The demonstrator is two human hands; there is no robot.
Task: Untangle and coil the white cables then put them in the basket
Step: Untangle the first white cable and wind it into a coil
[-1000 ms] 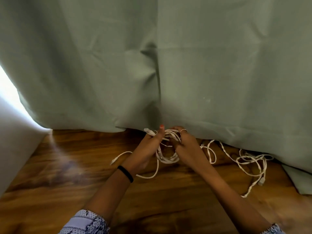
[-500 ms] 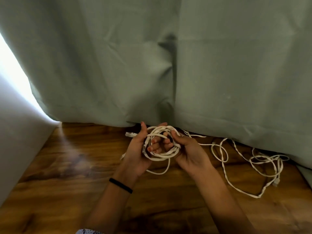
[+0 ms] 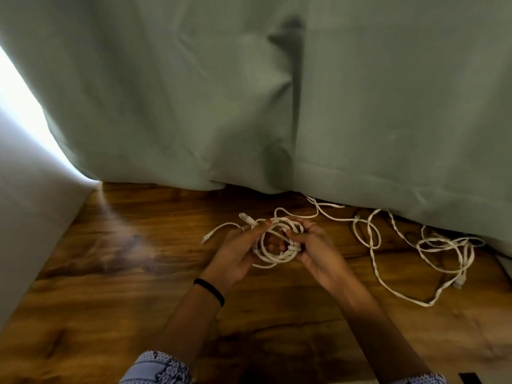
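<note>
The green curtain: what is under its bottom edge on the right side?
White cable runs out from under the curtain onto the wooden floor, where loose loops lie. How far the cable goes behind the curtain is hidden.

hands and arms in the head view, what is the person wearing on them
The left hand has a thin black band round its wrist and a slim ring; a fingernail looks painted red. The right hand also wears a thin ring. Both forearms are bare, with pale blue, dark-patterned sleeve cuffs at the bottom edge.

Head view: looks forward-down, close over floor (single camera).
</note>
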